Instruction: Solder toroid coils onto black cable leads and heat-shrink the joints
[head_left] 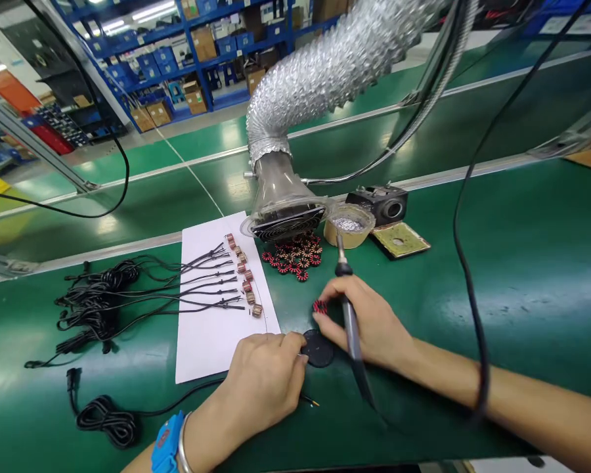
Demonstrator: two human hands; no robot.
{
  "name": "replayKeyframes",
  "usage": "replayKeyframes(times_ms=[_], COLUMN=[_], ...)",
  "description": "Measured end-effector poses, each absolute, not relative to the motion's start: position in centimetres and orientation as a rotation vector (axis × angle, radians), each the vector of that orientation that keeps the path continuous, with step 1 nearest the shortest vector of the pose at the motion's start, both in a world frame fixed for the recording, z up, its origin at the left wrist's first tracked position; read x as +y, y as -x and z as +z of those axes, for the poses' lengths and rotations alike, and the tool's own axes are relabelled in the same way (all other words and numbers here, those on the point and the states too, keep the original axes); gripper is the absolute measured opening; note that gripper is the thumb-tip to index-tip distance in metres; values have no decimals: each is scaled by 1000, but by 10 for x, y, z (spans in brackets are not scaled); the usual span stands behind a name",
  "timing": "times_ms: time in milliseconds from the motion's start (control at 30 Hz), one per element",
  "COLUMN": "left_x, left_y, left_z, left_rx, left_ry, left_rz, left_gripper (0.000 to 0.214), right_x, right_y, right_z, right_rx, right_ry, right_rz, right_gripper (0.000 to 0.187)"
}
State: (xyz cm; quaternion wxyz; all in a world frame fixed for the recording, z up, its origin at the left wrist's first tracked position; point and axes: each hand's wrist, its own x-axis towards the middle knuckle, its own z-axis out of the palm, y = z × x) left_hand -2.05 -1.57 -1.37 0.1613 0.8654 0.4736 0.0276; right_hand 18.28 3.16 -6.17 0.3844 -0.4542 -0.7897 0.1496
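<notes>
My right hand (374, 322) grips a soldering iron (350, 328), its tip pointing up toward a round solder pot (349, 226). The thumb and index finger of that hand also pinch a small red-and-black wound ring coil (320, 307). My left hand (268, 371) is closed at the edge of a black round disc (318, 348) on the bench; what its fingertips hold is too small to make out. A black cable (177, 402) runs beneath this hand, and its stripped wire ends (311, 401) show to the right. Several similar ring coils (295, 255) lie heaped beyond.
A fume extractor hood (285, 197) on a silver duct (325, 72) hangs over the coils. White paper (201, 348) carries coils and cable ends; bundled black cables (103, 295) lie left. A soldering iron stand (384, 203) with a yellow sponge (401, 238) stands behind. A black cord (465, 263) hangs at right.
</notes>
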Motion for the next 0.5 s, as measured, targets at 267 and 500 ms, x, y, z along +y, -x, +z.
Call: replayKeyframes(times_ms=[267, 500], left_x=[-15, -16], left_y=[17, 19], left_z=[-21, -23], left_rx=[1362, 1384], left_ry=[-2395, -2401], left_rz=[35, 96], left_gripper=[14, 12], right_x=[-4, 0], right_y=[-180, -180], right_z=[-62, -60], right_rx=[-2138, -2126], right_ry=[902, 874], right_rz=[523, 564], right_gripper=[22, 28])
